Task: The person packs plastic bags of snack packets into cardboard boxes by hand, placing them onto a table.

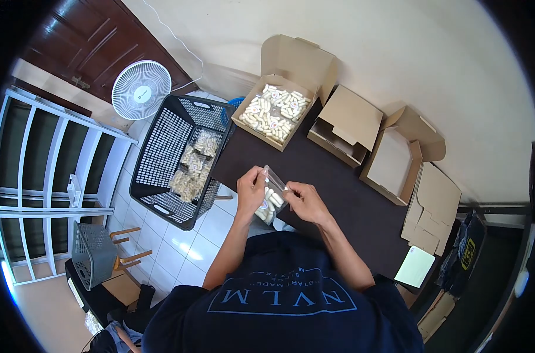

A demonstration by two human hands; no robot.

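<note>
Between my hands is a clear plastic bag [271, 203] with several pale, stick-shaped pieces inside and a round label low on its left. My left hand [252, 187] pinches the bag's upper left edge. On the other side, my right hand [305, 200] grips its upper right edge, fingers closed. The bag hangs at the near edge of the dark table [338, 194], close to my body. Beyond it stands an open cardboard box [252, 125] filled with similar pale pieces and round labels.
Left of the table, a black plastic basket [155, 162] holds several filled bags [192, 170]. A closed cardboard box [352, 120], an open box [391, 159], flattened cardboard [433, 203] and a pale green sheet [415, 266] line the table. A white fan [141, 93] stands behind the basket.
</note>
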